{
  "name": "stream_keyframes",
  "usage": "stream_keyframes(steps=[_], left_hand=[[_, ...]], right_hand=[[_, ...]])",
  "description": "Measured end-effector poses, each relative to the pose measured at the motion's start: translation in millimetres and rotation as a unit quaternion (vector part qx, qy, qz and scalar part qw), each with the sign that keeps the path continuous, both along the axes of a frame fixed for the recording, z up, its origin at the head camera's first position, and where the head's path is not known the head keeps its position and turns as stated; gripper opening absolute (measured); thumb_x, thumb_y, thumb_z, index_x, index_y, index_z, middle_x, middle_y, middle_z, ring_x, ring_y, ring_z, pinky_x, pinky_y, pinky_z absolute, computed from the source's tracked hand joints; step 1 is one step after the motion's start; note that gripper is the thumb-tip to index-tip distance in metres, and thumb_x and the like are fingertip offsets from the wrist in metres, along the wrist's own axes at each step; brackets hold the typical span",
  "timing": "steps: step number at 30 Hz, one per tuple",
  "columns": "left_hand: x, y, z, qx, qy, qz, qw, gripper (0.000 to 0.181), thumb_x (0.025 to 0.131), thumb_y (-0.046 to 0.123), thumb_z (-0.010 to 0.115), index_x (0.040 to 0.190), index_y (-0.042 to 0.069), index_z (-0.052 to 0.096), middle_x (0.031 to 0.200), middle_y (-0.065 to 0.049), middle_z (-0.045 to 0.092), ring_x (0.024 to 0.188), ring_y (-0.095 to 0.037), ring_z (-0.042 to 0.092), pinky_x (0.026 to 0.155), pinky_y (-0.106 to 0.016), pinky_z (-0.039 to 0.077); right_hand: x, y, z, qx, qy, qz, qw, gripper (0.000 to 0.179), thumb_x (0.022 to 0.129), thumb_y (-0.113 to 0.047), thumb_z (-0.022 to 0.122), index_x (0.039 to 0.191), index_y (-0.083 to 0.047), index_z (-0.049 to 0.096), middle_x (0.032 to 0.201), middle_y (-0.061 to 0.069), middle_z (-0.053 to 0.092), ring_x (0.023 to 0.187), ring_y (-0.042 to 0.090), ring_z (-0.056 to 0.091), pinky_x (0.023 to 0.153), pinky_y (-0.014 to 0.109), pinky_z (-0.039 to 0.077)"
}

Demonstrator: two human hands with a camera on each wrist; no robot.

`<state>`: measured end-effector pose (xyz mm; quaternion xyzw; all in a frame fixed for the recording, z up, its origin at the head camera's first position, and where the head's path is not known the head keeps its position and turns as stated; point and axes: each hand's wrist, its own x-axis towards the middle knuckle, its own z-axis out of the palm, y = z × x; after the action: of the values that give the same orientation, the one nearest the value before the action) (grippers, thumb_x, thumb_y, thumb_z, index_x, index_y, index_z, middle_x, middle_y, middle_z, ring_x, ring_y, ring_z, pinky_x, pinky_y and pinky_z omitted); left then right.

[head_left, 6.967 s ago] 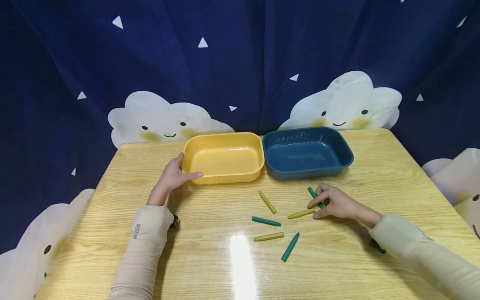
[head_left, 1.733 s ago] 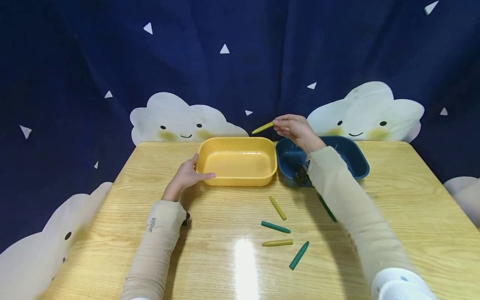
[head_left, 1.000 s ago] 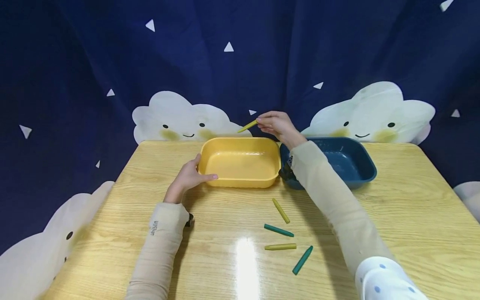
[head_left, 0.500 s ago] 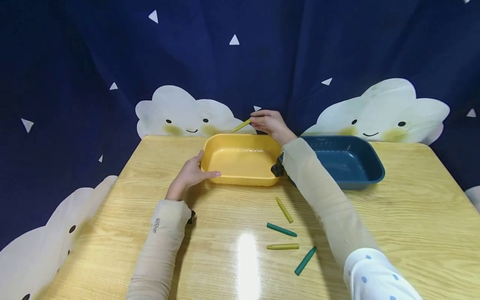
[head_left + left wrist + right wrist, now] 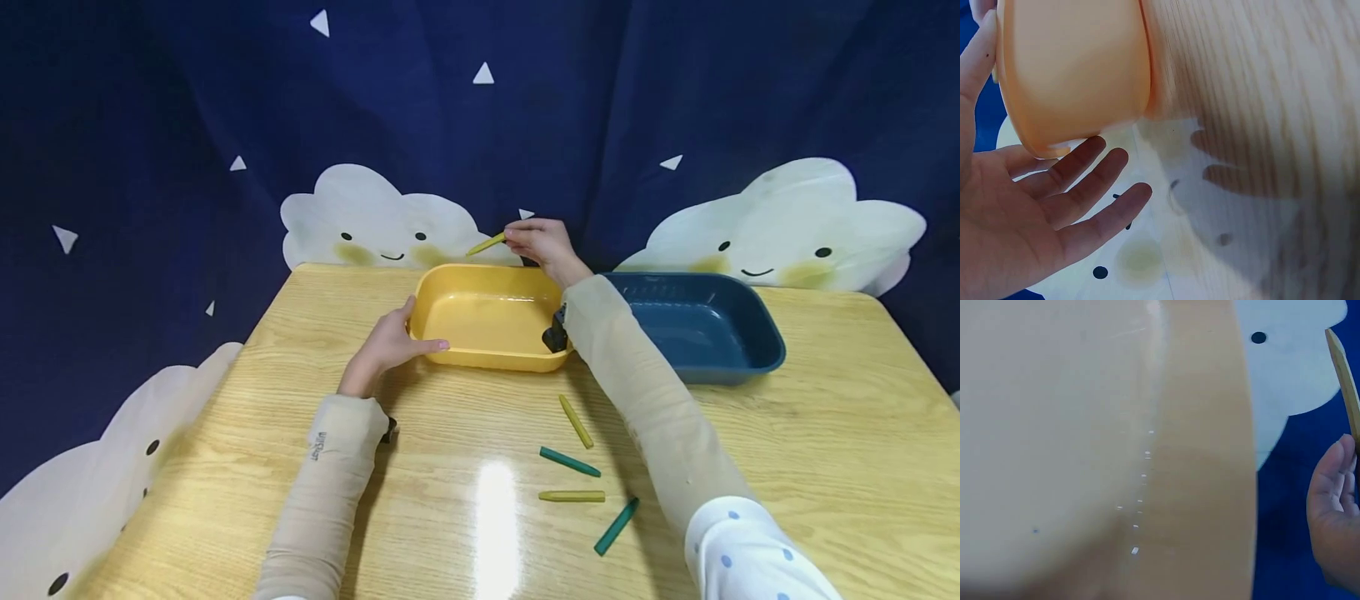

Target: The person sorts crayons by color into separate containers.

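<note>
My right hand (image 5: 542, 243) pinches a yellow crayon (image 5: 486, 244) by one end. Its tip points left, above the back rim of the yellow basin (image 5: 487, 360); in the right wrist view the crayon (image 5: 1345, 384) is partly cut off by the frame edge. At the basin's left end, my left hand (image 5: 390, 340) rests with its thumb along the front rim. The left wrist view shows the other fingers (image 5: 1094, 222) spread and nearly straight, some touching the outer wall. Two yellow crayons (image 5: 576, 421) and two green crayons (image 5: 570, 462) lie on the table.
A dark blue basin (image 5: 693, 321) stands right beside the yellow one, partly behind my right sleeve (image 5: 660, 408). The wooden table (image 5: 840, 433) ends at a navy curtain (image 5: 540, 117) printed with clouds. A black wrist camera (image 5: 555, 333) hangs over the yellow basin.
My right hand has picked up a yellow crayon and carried it up and left, past the blue basin. My right arm now hides one green crayon's spot. The left hand stays at the yellow basin.
</note>
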<state>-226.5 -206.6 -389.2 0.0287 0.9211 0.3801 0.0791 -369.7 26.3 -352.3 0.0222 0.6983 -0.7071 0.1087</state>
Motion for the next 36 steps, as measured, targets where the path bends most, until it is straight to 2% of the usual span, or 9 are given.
stream_keyframes(steps=[1, 4, 7, 8, 12, 16, 26, 31, 36], left_hand=[[-0.2, 0.3, 0.1, 0.0, 0.0, 0.0, 1.0, 0.107, 0.072, 0.04, 0.076, 0.143, -0.005, 0.009, 0.144, -0.022, 0.025, 0.131, -0.031, 0.028, 0.105, -0.041, 0.027], [-0.2, 0.4, 0.6, 0.0, 0.002, 0.001, 1.0, 0.107, 0.071, 0.039, 0.076, 0.143, -0.005, 0.01, 0.145, -0.022, 0.024, 0.131, -0.03, 0.027, 0.106, -0.041, 0.026], [-0.5, 0.2, 0.3, -0.001, 0.003, 0.001, 1.0, 0.107, 0.071, 0.039, 0.077, 0.143, -0.005, 0.011, 0.145, -0.021, 0.023, 0.132, -0.03, 0.026, 0.106, -0.04, 0.025], [-0.9, 0.3, -0.1, -0.001, 0.004, 0.0, 1.0, 0.107, 0.071, 0.039, 0.077, 0.143, -0.005, 0.011, 0.145, -0.021, 0.023, 0.132, -0.03, 0.026, 0.106, -0.04, 0.025], [-2.0, 0.4, -1.4, -0.003, 0.006, -0.002, 1.0, 0.107, 0.071, 0.039, 0.076, 0.143, -0.005, 0.011, 0.145, -0.021, 0.023, 0.131, -0.029, 0.027, 0.106, -0.039, 0.026], [-1.9, 0.5, -1.4, 0.0, 0.002, 0.0, 1.0, 0.107, 0.071, 0.04, 0.077, 0.143, -0.005, 0.011, 0.145, -0.02, 0.023, 0.132, -0.029, 0.026, 0.106, -0.039, 0.025], [-1.8, 1.2, -0.8, -0.001, 0.0, 0.003, 1.0, 0.106, 0.071, 0.036, 0.077, 0.143, -0.006, 0.012, 0.144, -0.022, 0.026, 0.13, -0.031, 0.03, 0.106, -0.04, 0.027], [-1.4, 1.1, -0.8, 0.004, 0.002, 0.004, 1.0, 0.105, 0.071, 0.035, 0.078, 0.142, -0.006, 0.012, 0.143, -0.022, 0.027, 0.13, -0.03, 0.03, 0.105, -0.04, 0.028], [-1.6, 1.1, -1.2, 0.007, 0.003, 0.003, 1.0, 0.105, 0.071, 0.035, 0.078, 0.142, -0.006, 0.013, 0.143, -0.022, 0.027, 0.129, -0.03, 0.031, 0.105, -0.038, 0.029]], right_hand=[[-4.9, 1.0, -7.6, -0.007, 0.0, 0.009, 0.9999, 0.02, 0.083, -0.008, 0.065, 0.102, 0.0, 0.068, 0.093, 0.009, 0.066, 0.085, 0.024, 0.061, 0.085, 0.034, 0.049], [-6.1, -1.0, -16.8, 0.006, 0.004, 0.027, 0.9996, 0.02, 0.082, -0.008, 0.067, 0.1, 0.001, 0.069, 0.09, 0.009, 0.066, 0.077, 0.019, 0.061, 0.078, 0.03, 0.052], [-6.6, -2.9, -24.1, 0.029, 0.002, 0.059, 0.9979, 0.023, 0.081, -0.008, 0.068, 0.101, 0.003, 0.068, 0.088, 0.011, 0.067, 0.075, 0.02, 0.062, 0.071, 0.026, 0.053], [-2.1, -4.8, -20.5, 0.049, 0.002, 0.061, 0.9969, 0.025, 0.083, -0.006, 0.066, 0.105, 0.005, 0.066, 0.09, 0.012, 0.066, 0.077, 0.021, 0.063, 0.073, 0.027, 0.053], [-0.8, -5.6, -23.8, 0.073, -0.005, 0.087, 0.9935, 0.028, 0.084, -0.004, 0.064, 0.109, 0.007, 0.063, 0.092, 0.012, 0.065, 0.072, 0.016, 0.063, 0.07, 0.026, 0.054], [-0.1, -5.6, -25.8, 0.09, -0.008, 0.108, 0.99, 0.025, 0.081, -0.002, 0.066, 0.105, 0.008, 0.064, 0.086, 0.011, 0.065, 0.066, 0.014, 0.063, 0.066, 0.026, 0.054], [7.5, -9.9, -30.9, 0.133, -0.011, 0.218, 0.9667, 0.02, 0.08, 0.004, 0.065, 0.098, 0.014, 0.063, 0.069, 0.01, 0.066, 0.061, 0.016, 0.065, 0.062, 0.028, 0.055], [10.2, -11.7, -33.6, 0.141, -0.008, 0.247, 0.9586, 0.019, 0.081, 0.009, 0.061, 0.098, 0.017, 0.06, 0.068, 0.011, 0.064, 0.059, 0.015, 0.063, 0.059, 0.027, 0.055], [10.3, -10.5, -36.1, 0.158, -0.015, 0.257, 0.9534, 0.027, 0.079, 0.013, 0.058, 0.106, 0.018, 0.056, 0.072, 0.014, 0.063, 0.062, 0.017, 0.064, 0.062, 0.029, 0.055]])
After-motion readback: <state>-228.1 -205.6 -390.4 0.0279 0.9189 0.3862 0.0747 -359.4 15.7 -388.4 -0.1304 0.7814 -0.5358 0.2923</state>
